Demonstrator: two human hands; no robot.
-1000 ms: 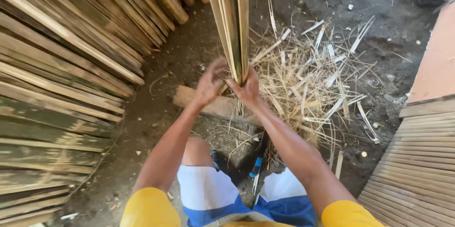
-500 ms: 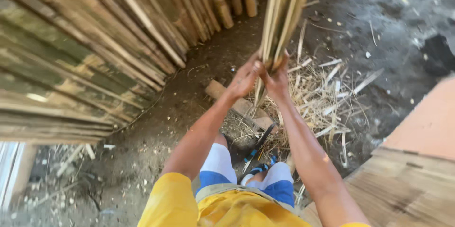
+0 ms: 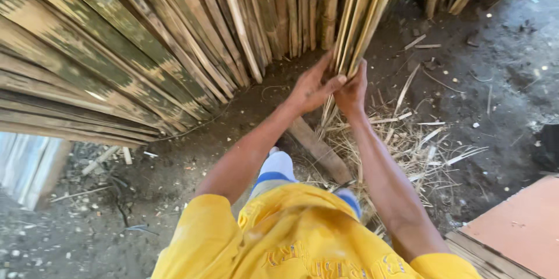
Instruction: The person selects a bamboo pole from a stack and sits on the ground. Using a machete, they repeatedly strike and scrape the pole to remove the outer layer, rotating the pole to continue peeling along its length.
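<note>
Both the left hand (image 3: 311, 87) and the right hand (image 3: 353, 91) grip the bundle of bamboo strips (image 3: 362, 17), standing up above the shavings (image 3: 402, 139). I think squeezing tight, low down, keeps all strips together.

No packages, labels, signs or screens appear anywhere in this view. The only lettering is faint printing across the back of the person's yellow cotton shirt (image 3: 303, 238), near the bottom edge.
</note>
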